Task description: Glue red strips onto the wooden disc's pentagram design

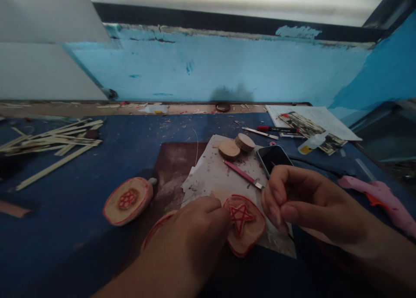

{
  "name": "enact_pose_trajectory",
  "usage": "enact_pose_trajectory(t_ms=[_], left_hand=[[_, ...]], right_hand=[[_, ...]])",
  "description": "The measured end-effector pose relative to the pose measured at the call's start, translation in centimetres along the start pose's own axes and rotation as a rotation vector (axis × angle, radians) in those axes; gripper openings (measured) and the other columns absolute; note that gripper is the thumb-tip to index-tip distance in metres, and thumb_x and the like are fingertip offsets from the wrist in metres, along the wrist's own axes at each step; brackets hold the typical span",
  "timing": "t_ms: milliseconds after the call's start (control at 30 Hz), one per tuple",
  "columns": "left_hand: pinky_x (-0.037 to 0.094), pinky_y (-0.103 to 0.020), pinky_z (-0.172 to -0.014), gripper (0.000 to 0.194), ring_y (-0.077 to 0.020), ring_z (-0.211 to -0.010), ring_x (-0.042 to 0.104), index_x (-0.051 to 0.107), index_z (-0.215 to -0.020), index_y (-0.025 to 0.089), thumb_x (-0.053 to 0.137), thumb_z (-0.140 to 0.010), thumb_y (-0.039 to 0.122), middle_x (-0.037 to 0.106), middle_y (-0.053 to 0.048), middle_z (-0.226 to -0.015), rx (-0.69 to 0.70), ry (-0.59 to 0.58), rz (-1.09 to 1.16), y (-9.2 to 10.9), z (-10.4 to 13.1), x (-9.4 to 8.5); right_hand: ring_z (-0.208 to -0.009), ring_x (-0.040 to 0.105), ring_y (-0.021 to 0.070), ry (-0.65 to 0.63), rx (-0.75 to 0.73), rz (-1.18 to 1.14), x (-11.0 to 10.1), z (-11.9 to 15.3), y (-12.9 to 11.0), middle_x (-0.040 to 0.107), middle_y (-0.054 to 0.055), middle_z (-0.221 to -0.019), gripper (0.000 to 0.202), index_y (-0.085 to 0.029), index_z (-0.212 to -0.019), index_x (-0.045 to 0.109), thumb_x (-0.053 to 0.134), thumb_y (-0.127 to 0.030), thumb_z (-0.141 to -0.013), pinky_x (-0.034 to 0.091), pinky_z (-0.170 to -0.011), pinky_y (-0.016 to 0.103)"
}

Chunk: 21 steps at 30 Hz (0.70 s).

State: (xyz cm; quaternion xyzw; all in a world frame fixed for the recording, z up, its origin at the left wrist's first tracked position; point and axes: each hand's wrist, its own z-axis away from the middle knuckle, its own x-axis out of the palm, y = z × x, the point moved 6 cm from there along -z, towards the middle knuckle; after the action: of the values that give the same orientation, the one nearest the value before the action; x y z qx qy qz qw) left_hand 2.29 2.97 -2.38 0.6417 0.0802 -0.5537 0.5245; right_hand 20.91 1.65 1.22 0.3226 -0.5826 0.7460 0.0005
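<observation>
A wood slice [245,244] with a red-painted rim carries a raised star [240,219] edged in red. My left hand [198,228] is closed at the slice's left edge, and its fingertips are hidden; a thin dark line shows just past its knuckles. Part of another red-rimmed slice [156,231] shows behind that hand. On the right, my right hand [302,200] is pinched beside the star slice; a thin dark end shows under its fingers, too small to name. Farther left lies a third slice [112,209] with a red flower-like motif.
Pink-handled tweezers [242,173], two small plain wood discs [229,148] and a phone [276,157] lie ahead of the hands on or beside white paper [204,176]. A glue bottle [312,143] and pink glue gun [383,196] are at right, wooden sticks [55,142] at left.
</observation>
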Motion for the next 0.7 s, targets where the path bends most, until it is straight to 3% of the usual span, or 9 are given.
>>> enact_pose_trajectory(t_ms=[267,433,500,567,700], left_hand=[[0.034,-0.030,-0.061,0.028,-0.0163,-0.067,0.062,0.067,-0.081,0.023,0.046,-0.098,0.023,0.064,0.001,-0.078,0.008,0.007,-0.012,0.5,-0.3,-0.3],[0.034,-0.030,-0.062,0.030,-0.0161,-0.070,0.061,0.067,-0.080,0.023,0.046,-0.102,0.025,0.065,0.000,-0.080,0.035,0.009,-0.005,0.4,-0.2,-0.2],[0.034,-0.031,-0.063,0.031,-0.0169,-0.071,0.061,0.067,-0.079,0.022,0.046,-0.101,0.024,0.065,-0.001,-0.079,0.035,0.018,-0.005,0.2,-0.2,-0.1],[0.034,-0.031,-0.062,0.028,-0.0169,-0.070,0.061,0.067,-0.079,0.022,0.048,-0.100,0.023,0.065,-0.001,-0.079,0.033,0.023,0.013,0.0,-0.1,0.0],[0.035,-0.029,-0.061,0.025,-0.0165,-0.070,0.063,0.070,-0.087,0.024,0.050,-0.101,0.024,0.066,0.001,-0.080,0.042,0.027,0.068,0.1,0.0,-0.1]], right_hand=[[-0.080,0.066,0.0064,-0.015,0.066,-0.096,0.7,0.4,0.4,0.075,0.000,-0.090,0.014,-0.018,-0.098,0.073,0.083,-0.009,-0.094,0.050,-0.074,0.016],[-0.074,0.063,0.0066,-0.019,0.002,-0.092,0.6,0.2,0.0,0.072,-0.002,-0.086,0.020,-0.019,-0.095,0.072,0.091,-0.018,-0.088,0.050,-0.069,0.016],[-0.073,0.065,0.0082,0.032,-0.014,0.068,0.4,0.2,-0.3,0.074,-0.002,-0.084,0.014,-0.022,-0.096,0.074,0.087,-0.026,-0.093,0.050,-0.068,0.018],[-0.079,0.069,0.0107,0.111,-0.038,0.401,0.1,0.2,-0.9,0.077,0.000,-0.089,0.003,-0.025,-0.103,0.077,0.079,-0.027,-0.101,0.051,-0.070,0.019],[-0.085,0.072,0.0133,0.054,-0.202,1.098,1.3,0.3,-1.9,0.079,-0.001,-0.098,0.022,-0.027,-0.112,0.077,0.062,-0.014,-0.103,0.052,-0.074,0.023]])
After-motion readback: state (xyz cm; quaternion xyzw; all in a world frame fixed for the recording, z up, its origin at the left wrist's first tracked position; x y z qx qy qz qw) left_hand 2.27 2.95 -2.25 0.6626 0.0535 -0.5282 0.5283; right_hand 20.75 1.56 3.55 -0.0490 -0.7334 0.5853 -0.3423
